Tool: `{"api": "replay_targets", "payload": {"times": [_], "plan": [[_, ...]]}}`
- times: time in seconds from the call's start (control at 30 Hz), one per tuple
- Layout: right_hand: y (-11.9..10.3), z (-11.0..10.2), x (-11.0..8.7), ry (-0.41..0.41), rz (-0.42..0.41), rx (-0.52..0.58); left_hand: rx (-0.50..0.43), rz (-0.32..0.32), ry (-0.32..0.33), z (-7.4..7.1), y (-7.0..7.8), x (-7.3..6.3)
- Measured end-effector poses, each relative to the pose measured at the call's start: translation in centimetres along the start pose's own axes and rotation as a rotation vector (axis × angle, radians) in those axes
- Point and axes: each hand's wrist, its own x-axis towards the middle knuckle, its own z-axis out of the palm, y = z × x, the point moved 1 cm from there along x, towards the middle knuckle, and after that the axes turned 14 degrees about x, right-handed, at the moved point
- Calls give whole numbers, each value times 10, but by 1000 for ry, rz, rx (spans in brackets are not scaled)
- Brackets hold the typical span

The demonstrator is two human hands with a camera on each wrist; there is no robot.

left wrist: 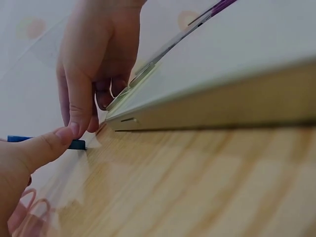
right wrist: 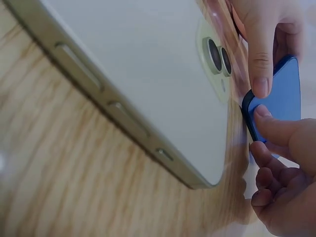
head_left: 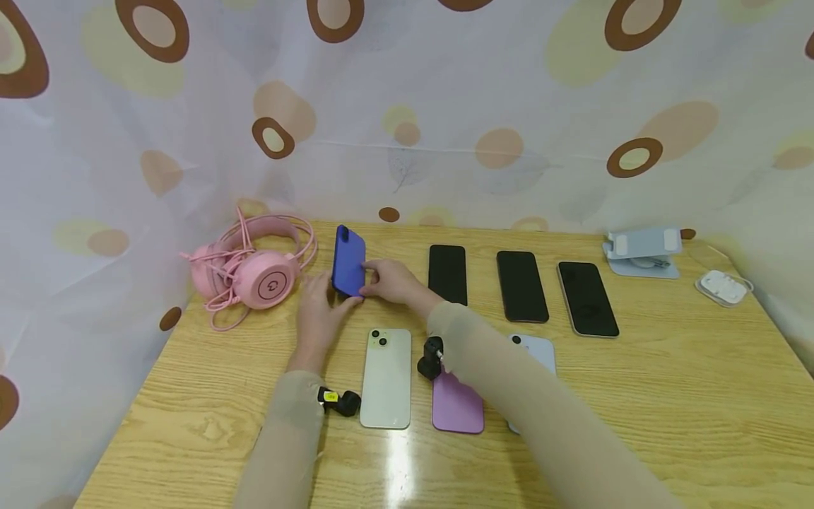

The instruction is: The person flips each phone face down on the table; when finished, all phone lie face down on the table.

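Note:
A blue phone (head_left: 349, 263) stands tilted up above the table's far left part, its back and camera bump showing in the head view. My left hand (head_left: 318, 311) holds its left edge, with the thumb along the lower edge. From the other side, my right hand (head_left: 396, 281) pinches the lower right part between thumb and fingers. Both thumbs meet near one end of the blue phone (right wrist: 286, 91) in the right wrist view. Nearest below the hands, a pale yellow-green phone (head_left: 386, 378) lies back up, its two lenses toward the far side.
Pink headphones (head_left: 263, 272) with a cable sit left of the hands. Three phones lie dark screen up, the nearest a black phone (head_left: 448, 274). A purple phone (head_left: 459, 404) and a pale blue phone (head_left: 539, 350) lie partly under my right arm. Far right are a folding stand (head_left: 642, 251) and white earphones (head_left: 723, 286).

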Motion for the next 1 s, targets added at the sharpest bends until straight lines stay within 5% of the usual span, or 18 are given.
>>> {"api": "replay_targets", "payload": {"times": [0.23, 0.57, 0.8, 1.0], "plan": [[2, -2, -3, 9, 8, 17, 117, 28, -46, 2, -4, 0], [9, -13, -16, -22, 1, -18, 105, 63, -155, 1, -4, 1], [9, -20, -25, -60, 3, -42, 190, 132, -205, -1, -3, 0], [11, -20, -30, -68, -8, -60, 203, 132, -253, -1, -2, -1]]}}
